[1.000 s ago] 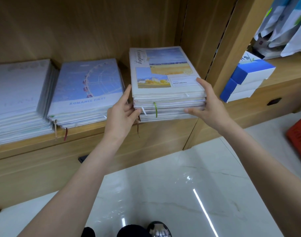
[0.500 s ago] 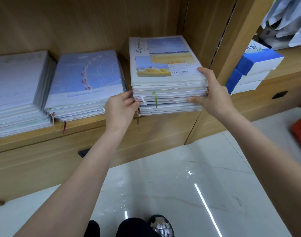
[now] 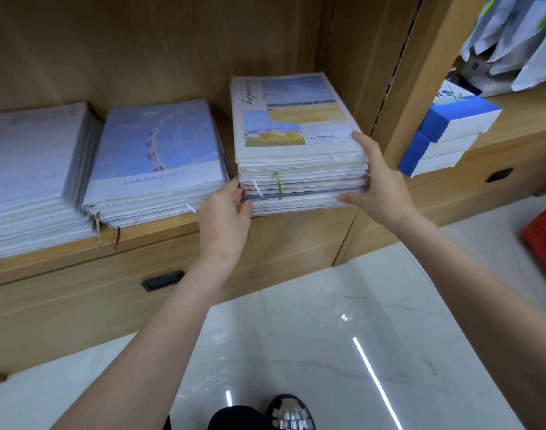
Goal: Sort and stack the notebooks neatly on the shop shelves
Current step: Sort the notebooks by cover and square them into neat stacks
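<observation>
Both our left hand [image 3: 223, 217] and right hand [image 3: 378, 184] grip the glossy stack of flat paper notebooks [image 3: 299, 156], fingers now curled tighter than before.

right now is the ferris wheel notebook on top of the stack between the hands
No, the stack between the hands is topped by a yellow field cover; the ferris wheel notebook tops the neighbouring pile.

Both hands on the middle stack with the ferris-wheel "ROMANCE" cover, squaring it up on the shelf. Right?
Wrong stack. The head view shows the left hand and right hand holding the sides of the rightmost stack, whose top cover shows a yellow field. The ferris-wheel stack lies untouched beside it. The rest holds: both hands, on the shelf.
</observation>
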The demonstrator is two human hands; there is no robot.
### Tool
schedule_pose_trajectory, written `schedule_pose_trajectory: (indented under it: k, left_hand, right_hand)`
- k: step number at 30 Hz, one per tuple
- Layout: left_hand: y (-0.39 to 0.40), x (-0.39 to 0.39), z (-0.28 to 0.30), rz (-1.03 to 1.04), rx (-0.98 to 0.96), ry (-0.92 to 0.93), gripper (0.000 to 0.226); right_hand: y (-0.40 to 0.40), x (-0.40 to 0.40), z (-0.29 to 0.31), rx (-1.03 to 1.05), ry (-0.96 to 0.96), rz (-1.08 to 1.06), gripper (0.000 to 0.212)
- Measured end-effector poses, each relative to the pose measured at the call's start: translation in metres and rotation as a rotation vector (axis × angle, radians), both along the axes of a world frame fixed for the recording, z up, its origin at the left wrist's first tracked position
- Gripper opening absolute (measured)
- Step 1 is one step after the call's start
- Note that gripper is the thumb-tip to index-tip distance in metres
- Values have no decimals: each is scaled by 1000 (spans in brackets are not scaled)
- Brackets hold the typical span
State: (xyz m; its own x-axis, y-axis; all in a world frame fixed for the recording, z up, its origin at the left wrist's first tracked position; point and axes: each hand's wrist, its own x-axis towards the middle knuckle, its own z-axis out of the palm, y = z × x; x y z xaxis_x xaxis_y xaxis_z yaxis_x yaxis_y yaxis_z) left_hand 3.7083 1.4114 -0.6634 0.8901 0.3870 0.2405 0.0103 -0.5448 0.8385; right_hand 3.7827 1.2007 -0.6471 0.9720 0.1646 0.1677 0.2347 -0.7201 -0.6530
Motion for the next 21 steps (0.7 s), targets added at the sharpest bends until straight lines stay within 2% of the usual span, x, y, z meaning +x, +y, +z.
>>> schedule_pose_trajectory:
  k: [8,13,15,18,21]
  left_hand:
    - [-6,0,-4,145,89,-29,34]
    - [-5,-3,-5,130,3,-56,33]
    - [0,-3,-3,47,-61,-21,48]
    - [4,-1,6,-157,-166,52,88]
    - [0,3,16,-304,-346,88,105]
  right_hand:
    - [-1,-3,-1,36,-64,-19,89]
    - [-1,-6,0,39,-66,0,88]
    - [-5,-6,1,133,16,67,94]
    - [-9,-9,7,448,190,124,105]
    - [1,-8,11,534,201,96,94]
